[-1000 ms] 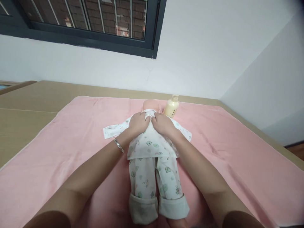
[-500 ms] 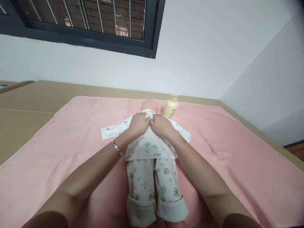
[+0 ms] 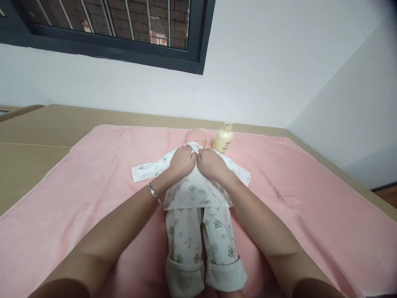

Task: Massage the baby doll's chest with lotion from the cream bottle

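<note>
A baby doll (image 3: 195,135) lies on its back, its head at the far end and its face out of sight. It wears a white printed shirt (image 3: 195,196) and matching trousers (image 3: 185,236) with turned-up cuffs. My left hand (image 3: 182,161), with a silver bangle at the wrist, is closed on the shirt's upper front, just below the collar. Right beside it, my right hand (image 3: 211,162) pinches the other side of the same front. The thumbs nearly meet at the middle, and the fingertips are partly hidden. Both sleeves spread out sideways.
A pale yellow pump bottle (image 3: 222,139) stands to the right of the doll's head. Under everything is a pink blanket (image 3: 297,182) with some creases, spread over a wooden surface (image 3: 62,124). A white wall (image 3: 248,62) and a dark-framed window (image 3: 124,54) are behind.
</note>
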`<state>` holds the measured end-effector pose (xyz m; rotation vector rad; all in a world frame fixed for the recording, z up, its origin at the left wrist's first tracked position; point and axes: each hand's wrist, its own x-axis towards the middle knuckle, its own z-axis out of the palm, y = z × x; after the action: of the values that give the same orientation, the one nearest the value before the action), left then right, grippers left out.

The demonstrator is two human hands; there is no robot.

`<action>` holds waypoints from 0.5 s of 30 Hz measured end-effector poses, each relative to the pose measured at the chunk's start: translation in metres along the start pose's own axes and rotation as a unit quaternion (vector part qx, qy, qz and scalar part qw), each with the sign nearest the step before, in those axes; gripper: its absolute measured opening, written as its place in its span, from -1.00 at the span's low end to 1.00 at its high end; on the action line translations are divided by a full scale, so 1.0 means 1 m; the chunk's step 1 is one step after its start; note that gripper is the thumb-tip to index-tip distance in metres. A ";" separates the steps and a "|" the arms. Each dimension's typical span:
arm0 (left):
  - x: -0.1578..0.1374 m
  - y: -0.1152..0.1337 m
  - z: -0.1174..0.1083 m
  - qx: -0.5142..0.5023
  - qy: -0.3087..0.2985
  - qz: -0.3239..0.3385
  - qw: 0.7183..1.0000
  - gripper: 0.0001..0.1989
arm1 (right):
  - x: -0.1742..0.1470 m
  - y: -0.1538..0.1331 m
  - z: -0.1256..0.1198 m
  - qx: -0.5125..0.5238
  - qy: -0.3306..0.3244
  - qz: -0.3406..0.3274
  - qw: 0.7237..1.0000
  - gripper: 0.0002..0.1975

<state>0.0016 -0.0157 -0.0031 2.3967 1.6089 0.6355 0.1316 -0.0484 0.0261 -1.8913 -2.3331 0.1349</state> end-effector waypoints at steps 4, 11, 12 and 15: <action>-0.001 0.002 0.007 0.017 0.019 0.002 1.000 -0.62 | 0.016 0.018 0.009 0.034 0.026 0.006 0.999 -0.63; -0.002 0.001 0.011 0.024 0.031 0.003 0.999 -0.60 | 0.019 0.019 0.014 -0.002 0.035 0.006 0.999 -0.61; -0.003 0.000 0.012 0.023 0.033 0.004 0.999 -0.60 | 0.017 0.018 0.014 -0.012 0.034 0.004 0.999 -0.60; -0.004 0.000 0.013 0.018 0.041 0.008 0.999 -0.60 | 0.014 0.014 0.010 -0.030 0.029 0.004 0.999 -0.59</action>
<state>0.0064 -0.0184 -0.0154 2.4415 1.6486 0.7218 0.1412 -0.0320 0.0150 -1.9057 -2.3157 0.0120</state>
